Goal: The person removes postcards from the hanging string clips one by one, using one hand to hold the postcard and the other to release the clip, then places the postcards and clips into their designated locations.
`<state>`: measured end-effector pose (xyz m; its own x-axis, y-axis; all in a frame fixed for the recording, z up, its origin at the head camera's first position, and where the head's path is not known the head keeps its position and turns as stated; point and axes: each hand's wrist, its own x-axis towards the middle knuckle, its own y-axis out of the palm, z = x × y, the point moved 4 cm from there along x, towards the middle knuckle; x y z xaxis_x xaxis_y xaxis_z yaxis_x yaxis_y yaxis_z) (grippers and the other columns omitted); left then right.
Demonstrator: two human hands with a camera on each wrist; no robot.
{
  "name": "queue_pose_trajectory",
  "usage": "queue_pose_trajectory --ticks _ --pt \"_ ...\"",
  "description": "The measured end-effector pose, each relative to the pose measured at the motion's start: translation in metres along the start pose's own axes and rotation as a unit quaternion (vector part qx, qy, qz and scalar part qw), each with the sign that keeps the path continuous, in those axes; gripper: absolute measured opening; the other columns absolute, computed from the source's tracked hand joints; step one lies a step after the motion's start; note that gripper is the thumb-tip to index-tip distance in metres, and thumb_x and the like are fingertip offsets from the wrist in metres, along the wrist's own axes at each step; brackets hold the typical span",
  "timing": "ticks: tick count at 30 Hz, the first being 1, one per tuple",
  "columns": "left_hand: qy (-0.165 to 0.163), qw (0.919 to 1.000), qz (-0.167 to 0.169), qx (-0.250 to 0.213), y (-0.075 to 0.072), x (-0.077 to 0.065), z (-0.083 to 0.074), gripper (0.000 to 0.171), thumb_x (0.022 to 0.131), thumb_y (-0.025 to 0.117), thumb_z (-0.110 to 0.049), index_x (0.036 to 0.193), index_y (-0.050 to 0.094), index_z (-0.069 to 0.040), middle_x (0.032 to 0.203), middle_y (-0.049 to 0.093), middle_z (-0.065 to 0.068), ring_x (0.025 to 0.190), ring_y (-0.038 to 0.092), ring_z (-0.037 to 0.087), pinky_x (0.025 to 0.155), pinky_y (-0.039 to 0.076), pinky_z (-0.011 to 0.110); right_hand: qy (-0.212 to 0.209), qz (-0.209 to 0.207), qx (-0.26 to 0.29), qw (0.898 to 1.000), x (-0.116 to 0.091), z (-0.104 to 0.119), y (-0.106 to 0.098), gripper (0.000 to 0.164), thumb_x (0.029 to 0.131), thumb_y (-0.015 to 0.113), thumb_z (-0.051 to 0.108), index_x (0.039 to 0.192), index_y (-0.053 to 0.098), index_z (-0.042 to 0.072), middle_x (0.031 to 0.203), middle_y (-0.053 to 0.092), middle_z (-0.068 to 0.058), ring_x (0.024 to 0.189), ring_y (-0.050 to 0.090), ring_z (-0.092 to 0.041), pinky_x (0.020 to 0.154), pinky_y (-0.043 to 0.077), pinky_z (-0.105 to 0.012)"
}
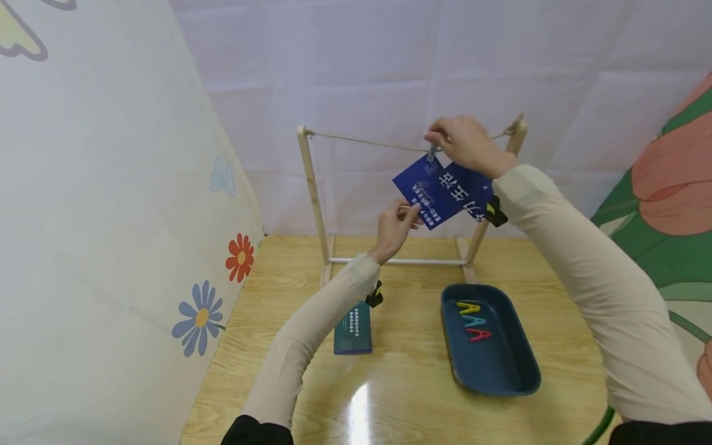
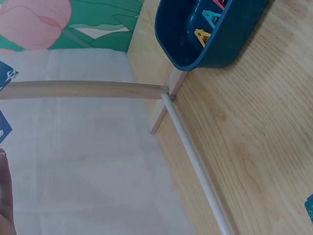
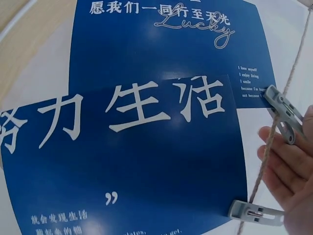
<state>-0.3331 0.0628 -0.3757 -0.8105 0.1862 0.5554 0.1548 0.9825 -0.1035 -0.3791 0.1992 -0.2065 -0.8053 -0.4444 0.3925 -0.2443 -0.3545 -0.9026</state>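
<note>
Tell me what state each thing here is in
Left hand: pinching the Lucky card's edge
Right hand: gripping the Lucky card's gray clip
Lucky card: tilted, partly overlapped
Second blue card: clipped to the rope
Rope: strung, sagging
Wooden frame: standing upright
Tray: upright, uncovered
Yellow clip: lying in tray
Blue clip: lying in tray
Red clip: lying in tray
Green card: lying flat

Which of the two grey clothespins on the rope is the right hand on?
The grey clothespin on the blue "Lucky" card, pinched by the right hand; the other grey clothespin grips the blue card with large white characters.
</note>
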Motion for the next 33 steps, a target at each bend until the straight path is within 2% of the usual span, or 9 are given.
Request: queue_pose_trajectory --ticks 5,8,11,15,18,22,28,29,33 --pt "0.004 0.9999 -0.008 -0.009 -0.005 -0.004 -0.022 0.020 0.101 0.052 0.001 0.110 0.053 0.020 0.090 0.066 0.035 0.078 0.066 0.049 0.070 0.059 0.049 -0.005 0.008 0.016 1.000 -0.001 0.002 -0.001 0.035 0.107 0.046 0.018 0.118 0.060 -0.012 0.102 0.065 -0.029 0.091 0.061 -0.042 0.084 0.048 -0.055" --pt "0.001 0.9998 -0.016 -0.007 -0.006 -0.005 -0.024 0.019 0.101 0.052 0.002 0.109 0.053 0.019 0.090 0.066 0.035 0.078 0.065 0.049 0.070 0.059 0.049 -0.004 0.013 0.020 1.000 -0.002 0.003 -0.002 0.036 0.108 0.043 0.018 0.118 0.059 -0.012 0.095 0.065 -0.027 0.086 0.061 -0.040 0.081 0.049 -0.054" --pt "0.006 0.9996 -0.027 -0.010 -0.004 -0.003 -0.015 0.018 0.101 0.053 0.002 0.108 0.054 0.018 0.088 0.066 0.034 0.075 0.066 0.048 0.066 0.059 0.047 0.008 0.019 0.024 1.000 -0.002 0.003 -0.001 0.037 0.108 0.040 0.020 0.118 0.057 -0.011 0.093 0.063 -0.025 0.083 0.060 -0.038 0.078 0.050 -0.052" --pt "0.002 0.9993 -0.038 0.003 -0.001 0.001 0.004 0.017 0.101 0.055 -0.004 0.107 0.056 0.012 0.087 0.069 0.027 0.072 0.068 0.040 0.062 0.060 0.034 0.023 0.026 0.039 0.999 -0.001 0.004 0.002 0.036 0.108 0.040 0.021 0.117 0.053 -0.012 0.100 0.061 -0.027 0.089 0.059 -0.040 0.078 0.050 -0.052" --pt "-0.006 0.9991 -0.040 0.008 -0.001 0.002 0.010 0.017 0.101 0.056 -0.008 0.107 0.057 0.008 0.086 0.070 0.022 0.072 0.069 0.034 0.062 0.058 0.026 0.021 0.021 0.050 0.998 0.000 0.004 0.005 0.034 0.108 0.039 0.018 0.115 0.050 -0.013 0.103 0.059 -0.030 0.093 0.058 -0.043 0.081 0.050 -0.054" --pt "0.002 0.9993 -0.038 -0.004 -0.003 0.002 0.011 0.019 0.102 0.056 -0.008 0.108 0.056 0.010 0.087 0.070 0.025 0.072 0.069 0.035 0.063 0.059 0.031 0.012 0.002 0.049 0.999 0.001 0.005 0.009 0.030 0.108 0.039 0.015 0.113 0.048 -0.014 0.102 0.058 -0.032 0.094 0.057 -0.045 0.081 0.049 -0.055" --pt "0.017 0.9992 -0.029 -0.021 -0.009 -0.005 -0.020 0.017 0.100 0.053 0.004 0.107 0.053 0.020 0.088 0.066 0.035 0.074 0.066 0.048 0.065 0.059 0.049 0.015 -0.013 0.052 0.998 0.001 0.005 0.013 0.021 0.106 0.041 0.007 0.112 0.050 -0.011 0.103 0.060 -0.030 0.095 0.059 -0.043 0.083 0.050 -0.053" --pt "0.017 0.9992 -0.030 -0.018 -0.009 -0.007 -0.025 0.016 0.100 0.053 0.005 0.106 0.053 0.020 0.087 0.065 0.035 0.074 0.065 0.048 0.065 0.059 0.048 0.015 -0.017 0.055 0.998 0.001 0.006 0.014 0.020 0.106 0.043 0.006 0.112 0.051 -0.011 0.104 0.060 -0.029 0.095 0.060 -0.043 0.083 0.051 -0.053" --pt "0.017 0.9993 -0.033 -0.007 -0.009 -0.007 -0.027 0.016 0.100 0.053 0.004 0.106 0.054 0.019 0.087 0.066 0.034 0.074 0.066 0.046 0.065 0.059 0.046 0.012 -0.052 0.054 0.997 -0.001 0.007 0.014 0.018 0.104 0.047 0.005 0.110 0.055 -0.010 0.102 0.063 -0.028 0.093 0.062 -0.042 0.081 0.052 -0.051"
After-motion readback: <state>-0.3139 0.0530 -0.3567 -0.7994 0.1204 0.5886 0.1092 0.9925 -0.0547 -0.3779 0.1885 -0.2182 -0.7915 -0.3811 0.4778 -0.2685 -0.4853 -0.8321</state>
